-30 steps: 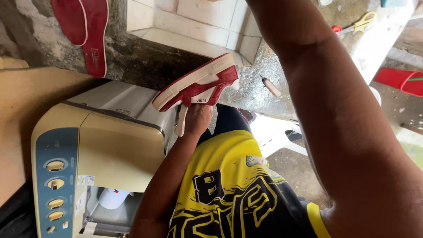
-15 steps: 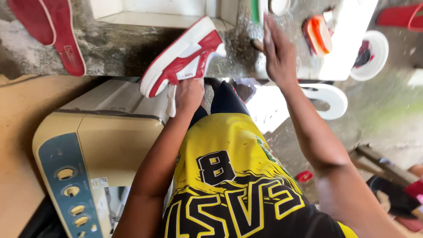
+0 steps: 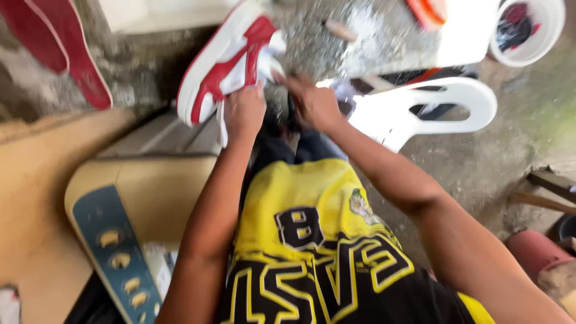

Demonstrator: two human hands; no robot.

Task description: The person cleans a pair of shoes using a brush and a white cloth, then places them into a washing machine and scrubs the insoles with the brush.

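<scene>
My left hand (image 3: 244,112) grips a red and white sneaker (image 3: 223,60) by its upper, holding it sole-up in front of me with a white lace hanging down. Just right of the shoe, my right hand (image 3: 313,103) has its fingers curled near the heel end; the blur hides whether it holds anything. Both hands hover above my lap and a yellow and black jersey (image 3: 312,240).
A beige and blue washing machine (image 3: 129,222) stands at my left. Red insoles (image 3: 72,51) lean on the rough concrete ledge. A white plastic chair (image 3: 432,111), a white bucket (image 3: 531,27) and an orange-lidded container (image 3: 426,9) lie to the right.
My right hand came down from the concrete ledge to the heel of the sneaker. The view tilted down and blurred; the left hand kept its hold on the shoe.
</scene>
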